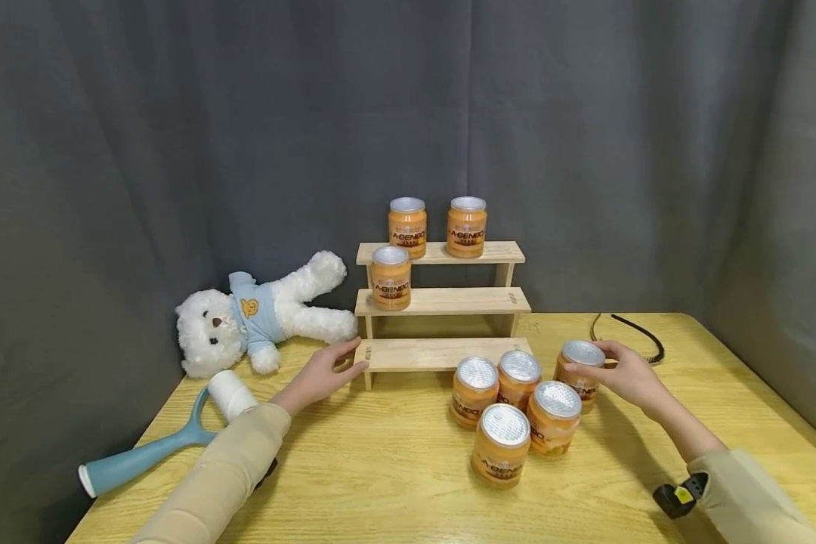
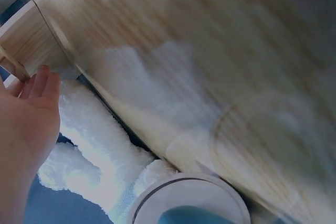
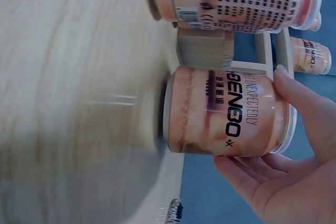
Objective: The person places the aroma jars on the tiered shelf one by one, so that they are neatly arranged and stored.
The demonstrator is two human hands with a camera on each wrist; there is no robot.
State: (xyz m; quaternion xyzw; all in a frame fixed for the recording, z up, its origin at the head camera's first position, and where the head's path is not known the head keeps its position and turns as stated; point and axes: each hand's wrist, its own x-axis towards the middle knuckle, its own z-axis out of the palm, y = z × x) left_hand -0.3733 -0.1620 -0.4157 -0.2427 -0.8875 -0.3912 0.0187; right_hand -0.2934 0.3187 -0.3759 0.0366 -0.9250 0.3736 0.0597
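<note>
Right hand point(image 1: 627, 375): fingers curled round rightmost orange jar point(image 1: 580, 372) on tabletop point(image 1: 394, 468). Left hand point(image 1: 323, 375): fingers straight, together, touching wooden step shelf point(image 1: 442, 353).

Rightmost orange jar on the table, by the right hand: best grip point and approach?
Grip the orange jar around its upper side wall just under the silver lid, coming from the right, as the right hand does. It stands upright, and the other jars crowd its left, so the right side looks freest.

My left hand point(image 1: 326, 372) lies flat with straight fingers against the left end of the wooden shelf point(image 1: 442, 302); my right hand point(image 1: 627, 374) curls to its right.
</note>
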